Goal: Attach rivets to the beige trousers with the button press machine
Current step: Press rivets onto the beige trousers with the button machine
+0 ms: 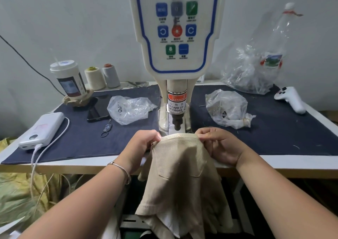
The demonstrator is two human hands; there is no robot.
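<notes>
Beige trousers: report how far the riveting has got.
Done: no set rivet is visible on the beige trousers. In hand: left hand and right hand pinch the top edge just below the press punch. Left: pressing every rivet.

You are facing a plain white wall (73, 19). A white-edged table (274, 161) is standing against it, wearing a dark blue cloth (82, 138).

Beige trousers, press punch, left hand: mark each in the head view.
beige trousers (180, 167), head view: on the draped cloth below the stretched edge.
press punch (177, 124), head view: on the dark tip above the cloth.
left hand (144, 142), head view: on the back of the hand pinching the edge.
</notes>
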